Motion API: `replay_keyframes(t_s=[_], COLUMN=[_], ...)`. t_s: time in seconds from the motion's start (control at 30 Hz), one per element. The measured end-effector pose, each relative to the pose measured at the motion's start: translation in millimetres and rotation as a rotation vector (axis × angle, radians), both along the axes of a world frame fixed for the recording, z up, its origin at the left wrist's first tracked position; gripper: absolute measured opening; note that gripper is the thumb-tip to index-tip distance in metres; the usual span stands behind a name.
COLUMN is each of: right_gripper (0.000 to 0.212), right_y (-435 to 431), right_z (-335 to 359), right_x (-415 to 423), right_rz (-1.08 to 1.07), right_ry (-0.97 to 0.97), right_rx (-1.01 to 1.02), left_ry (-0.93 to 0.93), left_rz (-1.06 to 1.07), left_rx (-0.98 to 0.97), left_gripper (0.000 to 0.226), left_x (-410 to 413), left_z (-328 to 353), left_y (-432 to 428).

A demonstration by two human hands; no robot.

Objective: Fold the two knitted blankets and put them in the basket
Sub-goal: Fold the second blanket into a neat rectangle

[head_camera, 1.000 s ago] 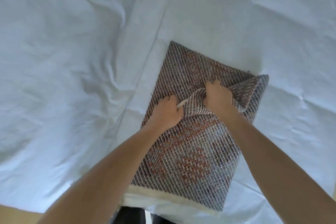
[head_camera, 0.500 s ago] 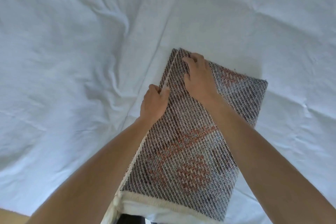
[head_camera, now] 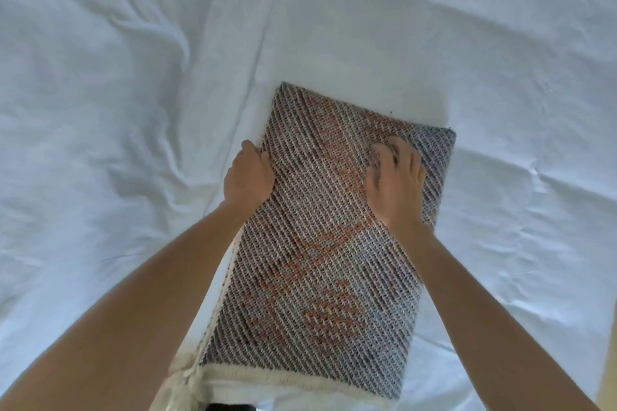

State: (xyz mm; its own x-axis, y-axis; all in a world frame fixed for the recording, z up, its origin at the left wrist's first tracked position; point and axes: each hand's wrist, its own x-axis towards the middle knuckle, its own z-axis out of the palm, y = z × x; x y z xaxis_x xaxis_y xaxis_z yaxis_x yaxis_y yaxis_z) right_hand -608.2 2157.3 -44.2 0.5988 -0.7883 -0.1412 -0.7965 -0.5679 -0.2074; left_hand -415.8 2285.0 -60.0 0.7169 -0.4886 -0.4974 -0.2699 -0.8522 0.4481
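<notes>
A wrinkled white sheet (head_camera: 100, 83) lies under everything. The left hand (head_camera: 248, 177) holds the left edge of the folded knitted blanket (head_camera: 317, 277), fingers curled. The blanket lies flat in the middle of the sheet, its cream edge (head_camera: 283, 379) nearest the person. The right hand (head_camera: 395, 183) rests flat on top, fingers spread. The hands are apart.

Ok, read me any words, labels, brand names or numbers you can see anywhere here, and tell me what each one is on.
There is no readable text in view.
The folded grey and orange knitted blanket shows only its woven pattern and a cream edge, with no tag in sight.
The wrinkled white bedsheet is plain.
The left hand and the right hand carry no writing.
</notes>
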Motion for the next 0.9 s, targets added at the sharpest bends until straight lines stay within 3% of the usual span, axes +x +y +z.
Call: replay_keyframes(t_s=[0.07,0.13,0.23,0.3,0.43,0.53,0.7,0.9], right_gripper=[0.043,0.048,0.056,0.061,0.07,0.071,0.062,0.061], right_y=[-9.1,-16.3,-20.6,-19.7,-18.1,-24.9,-54.5,-97.0], right_z=[-3.1,-7.3,-19.1,-30.7,-52.5,-54.7,-30.8,-13.4], right_x=[-19.6,-36.1,-49.8,-55.7,-69.1,-61.9,-30.8,-5.8], right_rz=[-0.093,-0.132,-0.114,-0.113,-0.091,-0.07,-0.036,0.042], right_ry=[0.016,0.041,0.078,0.107,0.198,0.255,0.1,0.289], right_rx=[-0.035,-0.05,-0.027,-0.001,0.094,0.094,-0.031,0.165], left_ry=[-0.074,-0.291,-0.512,-0.493,-0.422,-0.394,-0.475,-0.417], left_rz=[0.021,-0.059,-0.441,-0.656,-0.775,-0.766,-0.819,-0.981], left_rx=[0.056,0.025,-0.167,-0.094,0.156,0.175,0.072,0.258], left_gripper=[0.024,0.033,0.055,0.062,0.07,0.07,0.066,0.067], left_x=[-2.3,-9.0,-26.0,-33.0,-26.3,-27.6,-23.5,-6.1], left_z=[0.0,0.9,0.0,-10.1,-39.7,-36.6,-16.2,5.7], left_y=[-0.1,-8.0,-37.0,-47.6,-34.9,-46.9,-97.2,-137.7])
